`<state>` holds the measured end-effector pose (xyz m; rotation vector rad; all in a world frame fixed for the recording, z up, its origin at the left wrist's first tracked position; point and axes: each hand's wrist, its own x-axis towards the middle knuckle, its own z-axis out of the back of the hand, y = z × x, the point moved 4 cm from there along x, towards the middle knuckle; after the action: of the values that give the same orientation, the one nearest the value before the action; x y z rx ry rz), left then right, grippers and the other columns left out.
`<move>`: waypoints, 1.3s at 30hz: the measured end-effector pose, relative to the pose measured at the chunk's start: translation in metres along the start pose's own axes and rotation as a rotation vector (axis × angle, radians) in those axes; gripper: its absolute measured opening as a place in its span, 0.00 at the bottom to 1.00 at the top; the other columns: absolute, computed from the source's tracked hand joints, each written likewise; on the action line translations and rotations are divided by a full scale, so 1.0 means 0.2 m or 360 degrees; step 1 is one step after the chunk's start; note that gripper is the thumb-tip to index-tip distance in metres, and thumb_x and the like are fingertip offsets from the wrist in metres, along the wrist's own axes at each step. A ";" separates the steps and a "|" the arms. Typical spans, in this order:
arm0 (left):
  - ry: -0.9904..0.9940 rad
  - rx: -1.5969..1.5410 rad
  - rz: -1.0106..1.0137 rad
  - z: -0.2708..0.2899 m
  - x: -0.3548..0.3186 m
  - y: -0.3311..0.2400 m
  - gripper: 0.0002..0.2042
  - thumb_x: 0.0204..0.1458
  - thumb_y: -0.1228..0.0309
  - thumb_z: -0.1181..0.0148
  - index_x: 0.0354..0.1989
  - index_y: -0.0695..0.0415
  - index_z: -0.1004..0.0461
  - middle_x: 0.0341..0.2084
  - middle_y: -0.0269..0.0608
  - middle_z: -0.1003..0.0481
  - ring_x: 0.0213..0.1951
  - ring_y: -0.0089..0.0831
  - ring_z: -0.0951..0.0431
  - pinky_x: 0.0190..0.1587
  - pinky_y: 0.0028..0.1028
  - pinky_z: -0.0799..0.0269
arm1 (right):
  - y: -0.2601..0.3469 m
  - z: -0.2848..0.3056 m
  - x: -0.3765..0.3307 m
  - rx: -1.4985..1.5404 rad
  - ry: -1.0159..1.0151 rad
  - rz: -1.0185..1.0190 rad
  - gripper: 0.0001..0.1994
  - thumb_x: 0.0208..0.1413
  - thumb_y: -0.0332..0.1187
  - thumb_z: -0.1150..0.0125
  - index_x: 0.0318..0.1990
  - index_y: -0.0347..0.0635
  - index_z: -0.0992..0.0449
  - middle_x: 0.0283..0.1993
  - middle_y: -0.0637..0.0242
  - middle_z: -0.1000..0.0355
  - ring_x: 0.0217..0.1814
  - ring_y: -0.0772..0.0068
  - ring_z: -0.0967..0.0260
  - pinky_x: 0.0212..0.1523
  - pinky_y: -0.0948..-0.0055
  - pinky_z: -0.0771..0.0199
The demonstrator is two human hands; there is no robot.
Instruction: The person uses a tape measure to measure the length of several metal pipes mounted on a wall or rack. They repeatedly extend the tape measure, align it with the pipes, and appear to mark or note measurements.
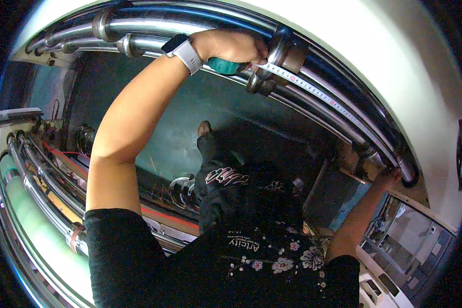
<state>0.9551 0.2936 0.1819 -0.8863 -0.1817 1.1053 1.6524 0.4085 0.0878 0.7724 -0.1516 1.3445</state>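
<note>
My left hand [236,46], with a grey-strapped watch [186,54] on its wrist, is closed round a green tape measure [223,65] beside a metal collar [278,51] on the rollers. From it the white blade [323,96] runs out straight along a shiny metal shaft [367,110], down to the right. My right hand [390,176] is at the blade's far end, close to the end of the shaft, with its fingers bent. It is small and dim there, and the blade's tip is hidden.
Parallel metal rollers [154,25] with collars curve along the far side under a pale machine cover [385,31]. More rollers and a pale green-white cylinder [41,226] lie at the left. Below is a dark green floor [164,118], with a metal frame [405,241] at the right.
</note>
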 end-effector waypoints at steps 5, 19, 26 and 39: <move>-0.0002 0.0131 0.0027 0.00 0.00 0.01 0.11 0.49 0.63 0.56 0.32 0.58 0.32 0.20 0.37 0.30 0.24 0.26 0.31 0.30 0.28 0.35 | 0.01 -0.02 -0.01 -0.0729 -0.0031 0.0367 0.18 0.51 0.43 0.54 0.40 0.35 0.35 0.45 0.55 0.39 0.47 0.59 0.44 0.48 0.67 0.44; 0.0010 0.0399 0.0112 0.00 0.07 -0.01 0.14 0.50 0.60 0.56 0.36 0.57 0.31 0.34 0.43 0.29 0.36 0.36 0.31 0.43 0.35 0.38 | 0.05 0.07 -0.04 -0.0588 -0.0020 0.0309 0.16 0.46 0.45 0.49 0.35 0.42 0.33 0.36 0.62 0.36 0.37 0.64 0.40 0.37 0.67 0.39; -0.0356 -0.0058 0.0042 -0.18 -0.10 -0.21 0.08 0.49 0.69 0.52 0.32 0.60 0.31 0.25 0.41 0.29 0.28 0.27 0.31 0.35 0.27 0.36 | 0.60 -0.04 -0.30 0.2281 -0.0019 -0.1353 0.12 0.45 0.43 0.48 0.32 0.45 0.32 0.30 0.67 0.35 0.30 0.70 0.39 0.30 0.73 0.38; 0.0006 -0.0127 -0.0031 -0.68 0.78 -1.06 0.10 0.48 0.67 0.51 0.26 0.62 0.30 0.18 0.39 0.29 0.23 0.26 0.30 0.28 0.25 0.37 | 0.47 0.14 -0.26 0.2552 -0.0008 -0.1342 0.04 0.48 0.30 0.48 0.26 0.40 0.33 0.21 0.69 0.36 0.19 0.76 0.40 0.19 0.76 0.37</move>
<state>1.2508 0.3190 0.1965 -0.9555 -0.2322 1.0844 1.5634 0.3526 0.1210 1.8487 1.2696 0.4022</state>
